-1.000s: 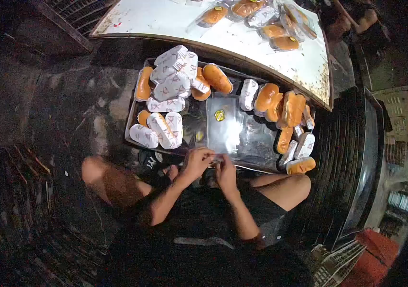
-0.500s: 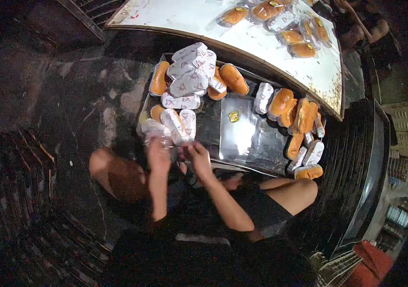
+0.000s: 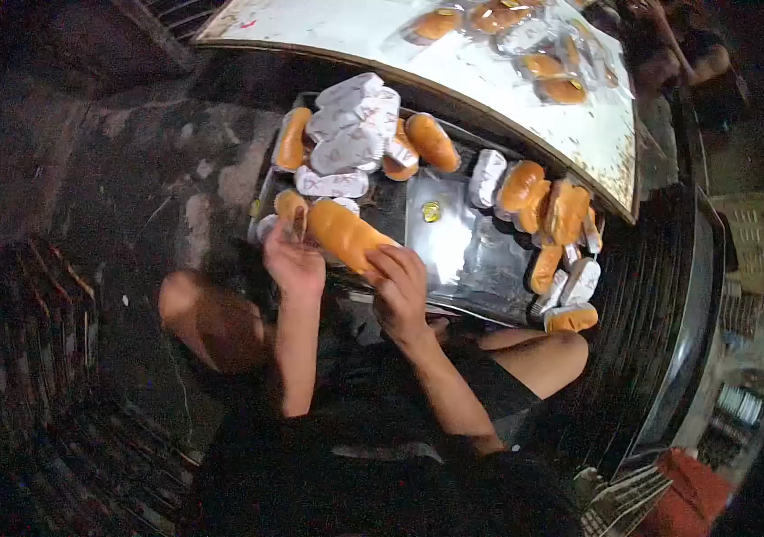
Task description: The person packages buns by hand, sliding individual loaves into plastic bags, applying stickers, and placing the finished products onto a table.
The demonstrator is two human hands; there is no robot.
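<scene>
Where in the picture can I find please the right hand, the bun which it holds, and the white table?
Right hand point(image 3: 400, 283): head view, on the back of the hand.
Bun point(image 3: 344, 234): head view, middle of its browned top.
White table point(image 3: 346, 32): head view, bare part of its top.

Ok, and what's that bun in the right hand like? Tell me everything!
The bun is long, rounded and golden brown, with a smooth, slightly shiny top that looks soft. It slants above the near left part of the dark tray. The right hand grips its near end. The left hand is beside its far end; I can't tell if it touches. Its underside is hidden.
</scene>
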